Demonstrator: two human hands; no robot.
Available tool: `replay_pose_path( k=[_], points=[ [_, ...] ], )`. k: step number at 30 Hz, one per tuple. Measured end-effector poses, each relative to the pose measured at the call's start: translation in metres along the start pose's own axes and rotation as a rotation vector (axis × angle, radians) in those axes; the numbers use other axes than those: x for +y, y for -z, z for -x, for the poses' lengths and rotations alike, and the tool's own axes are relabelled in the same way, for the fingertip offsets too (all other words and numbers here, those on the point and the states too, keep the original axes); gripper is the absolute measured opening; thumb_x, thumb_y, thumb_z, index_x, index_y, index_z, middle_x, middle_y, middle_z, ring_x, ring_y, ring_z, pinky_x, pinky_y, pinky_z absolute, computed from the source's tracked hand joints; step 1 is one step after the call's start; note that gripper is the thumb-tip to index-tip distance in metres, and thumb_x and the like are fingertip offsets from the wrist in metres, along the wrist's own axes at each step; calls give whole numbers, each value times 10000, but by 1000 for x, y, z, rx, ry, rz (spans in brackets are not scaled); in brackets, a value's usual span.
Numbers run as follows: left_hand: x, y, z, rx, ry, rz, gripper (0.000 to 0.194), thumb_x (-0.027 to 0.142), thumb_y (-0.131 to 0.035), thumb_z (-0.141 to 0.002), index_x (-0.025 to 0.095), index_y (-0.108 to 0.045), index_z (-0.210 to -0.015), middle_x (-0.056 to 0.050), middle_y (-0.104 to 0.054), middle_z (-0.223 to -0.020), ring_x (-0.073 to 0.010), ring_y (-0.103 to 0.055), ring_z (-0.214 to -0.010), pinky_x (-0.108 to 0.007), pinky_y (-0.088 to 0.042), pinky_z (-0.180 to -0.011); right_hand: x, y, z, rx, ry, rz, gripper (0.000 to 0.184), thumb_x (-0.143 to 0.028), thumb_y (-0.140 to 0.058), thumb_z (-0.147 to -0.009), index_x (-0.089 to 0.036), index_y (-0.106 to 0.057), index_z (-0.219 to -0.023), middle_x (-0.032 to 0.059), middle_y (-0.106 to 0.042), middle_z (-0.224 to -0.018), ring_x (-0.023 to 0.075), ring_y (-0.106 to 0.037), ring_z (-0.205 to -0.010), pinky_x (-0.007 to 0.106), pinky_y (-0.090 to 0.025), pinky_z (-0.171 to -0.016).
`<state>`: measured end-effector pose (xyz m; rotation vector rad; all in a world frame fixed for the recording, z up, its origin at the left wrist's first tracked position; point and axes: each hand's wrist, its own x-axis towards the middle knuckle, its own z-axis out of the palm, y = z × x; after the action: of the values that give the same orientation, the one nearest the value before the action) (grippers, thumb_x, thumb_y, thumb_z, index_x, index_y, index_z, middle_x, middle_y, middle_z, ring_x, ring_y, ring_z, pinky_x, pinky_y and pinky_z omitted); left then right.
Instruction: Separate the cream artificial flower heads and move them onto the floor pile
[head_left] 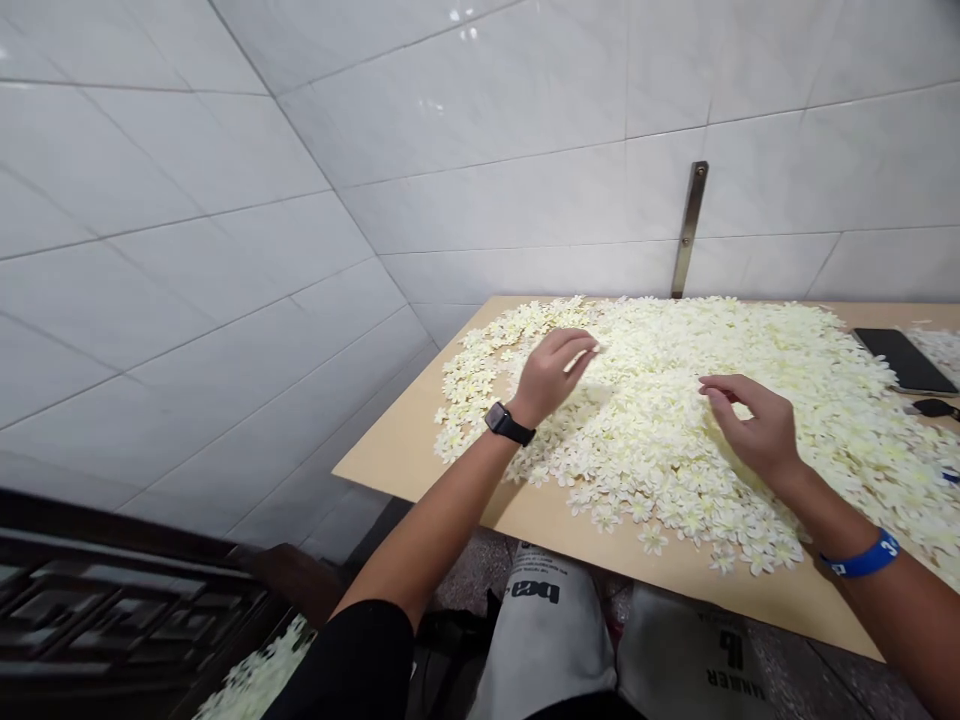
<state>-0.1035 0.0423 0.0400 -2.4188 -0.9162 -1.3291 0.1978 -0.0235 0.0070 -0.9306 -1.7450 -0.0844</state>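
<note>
A broad heap of white artificial flower heads (660, 440) with pale yellow centres covers much of the tabletop. Over its left part is my left hand (555, 372), fingers drawn together and pointing right; whatever they may pinch at the tips is too small to make out. My right hand (756, 425) hovers above the middle of the heap, thumb and forefinger brought together in a pinch. Anything between those fingertips is also too small to name. The two hands are apart from each other.
The tan tabletop (401, 462) meets a tiled wall (517, 215) bearing a metal bracket (688, 235). A black phone (906, 360) lies at right, near a small black item (935, 408). More white flowers (259, 672) sit low at left by a dark carved wooden piece (112, 610).
</note>
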Motion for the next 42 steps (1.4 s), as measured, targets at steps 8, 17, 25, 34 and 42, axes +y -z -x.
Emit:
replay_pose_path(
  k=[8, 17, 25, 34, 42],
  points=[
    [73, -70, -28, -8, -128, 463, 101, 262, -632, -971, 182, -678, -1012, -86, -741, -1023, -151, -697, -975, -310, -611, -827, -8, -4, -2, -14, -203, -168, 222, -307, -665, -921, -226, -699, -1125, 74, -750, -1011, 195, -723, -831, 337, -643, -716],
    [83, -69, -18, -103, 239, 767, 194, 376, -651, -956, 186, -692, -944, -78, -738, -998, -141, -696, -929, -256, -605, -771, -6, -3, -1, 4, -424, -346, 127, -332, -671, -910, -211, -707, -915, 33, -719, -760, 184, -693, -654, 345, -611, -638],
    [73, -63, -14, -125, 379, 804, 267, 455, -661, -935, 189, -669, -946, -66, -706, -975, -128, -669, -875, -240, -597, -764, -2, 5, -5, -26, -340, -184, 185, -355, -654, -920, -217, -658, -796, 35, -695, -759, 188, -657, -692, 328, -567, -643],
    [73, -62, -13, -12, 261, 654, 185, 380, -631, -969, 203, -680, -950, -66, -687, -1003, -124, -651, -865, -232, -567, -698, -3, 4, -8, 17, -272, 45, 177, -316, -588, -953, -212, -706, -1033, 83, -723, -917, 212, -670, -782, 358, -562, -691],
    [80, -70, -7, 30, -40, 595, 106, 213, -612, -974, 213, -702, -1031, -75, -702, -1056, -154, -673, -1022, -326, -601, -902, -19, -2, -10, -152, -597, -618, 300, -486, -755, -847, -193, -722, -903, 3, -649, -622, 149, -611, -563, 302, -537, -561]
  ],
)
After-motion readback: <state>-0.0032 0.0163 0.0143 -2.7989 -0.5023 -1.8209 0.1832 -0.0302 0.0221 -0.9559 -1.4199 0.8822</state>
